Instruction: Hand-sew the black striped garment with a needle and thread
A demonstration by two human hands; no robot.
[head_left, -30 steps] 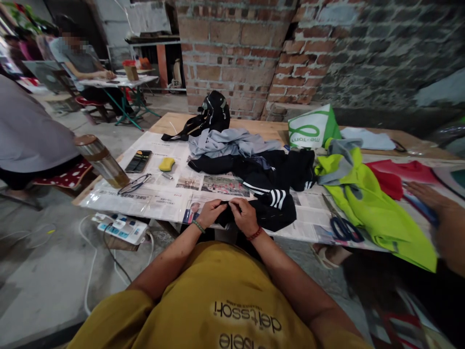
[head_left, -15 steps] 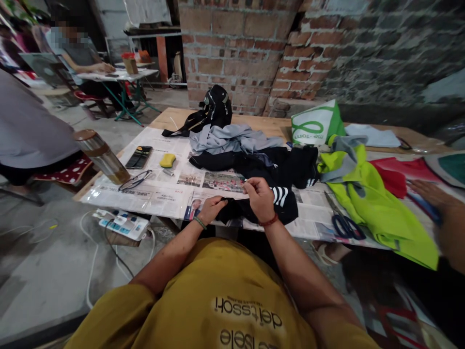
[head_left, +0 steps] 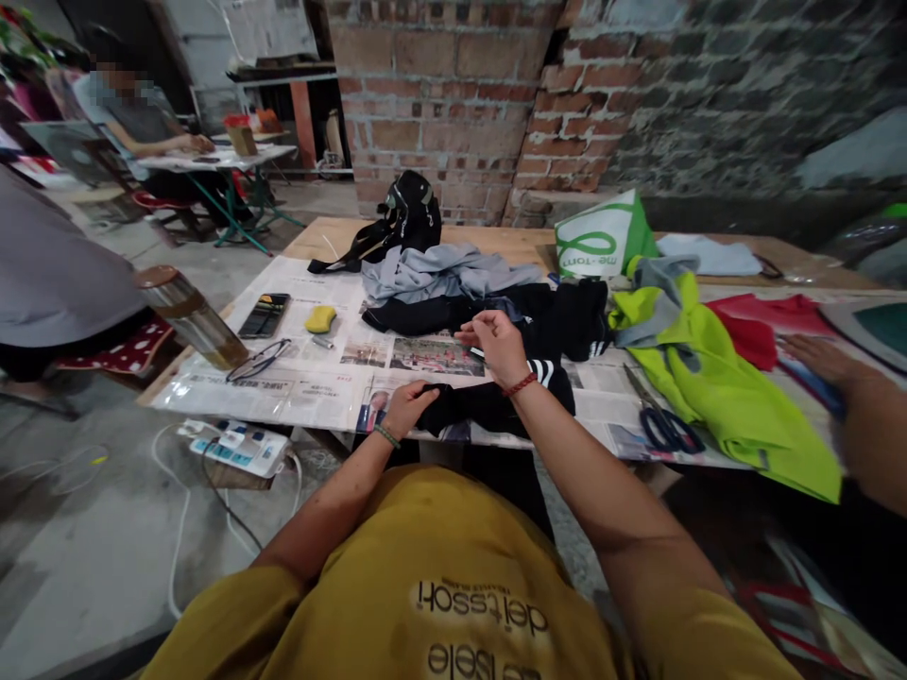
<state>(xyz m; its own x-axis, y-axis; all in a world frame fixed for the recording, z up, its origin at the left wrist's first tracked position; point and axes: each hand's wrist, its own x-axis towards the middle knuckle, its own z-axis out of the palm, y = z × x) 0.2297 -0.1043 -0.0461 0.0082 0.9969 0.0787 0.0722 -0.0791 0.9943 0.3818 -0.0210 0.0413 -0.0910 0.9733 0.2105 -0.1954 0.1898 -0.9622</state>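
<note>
My left hand point(head_left: 409, 409) pinches one end of a black garment piece point(head_left: 478, 406) with white stripes, at the front edge of the table. My right hand point(head_left: 498, 348) is raised above the cloth, thumb and fingertips pressed together. Whatever it holds, if anything, is too small to make out. Behind it lies a heap of black clothing point(head_left: 553, 312), with grey cloth point(head_left: 446, 274) bunched against its far side. Dark-handled scissors point(head_left: 670, 430) rest to the right, beside a bright yellow-green garment point(head_left: 737, 397).
Newspaper covers the wooden table point(head_left: 488, 234). On the left are a steel flask point(head_left: 195, 321), glasses point(head_left: 259, 361), a phone point(head_left: 265, 315) and a yellow sponge point(head_left: 321, 319). A black bag point(head_left: 411, 212) and a green-white bag point(head_left: 602, 236) stand behind. Another person's hand point(head_left: 814, 359) is at right.
My right hand has lifted up and away from the black cloth, slightly to the left. My left hand keeps its hold. The whole view has shifted slightly.
</note>
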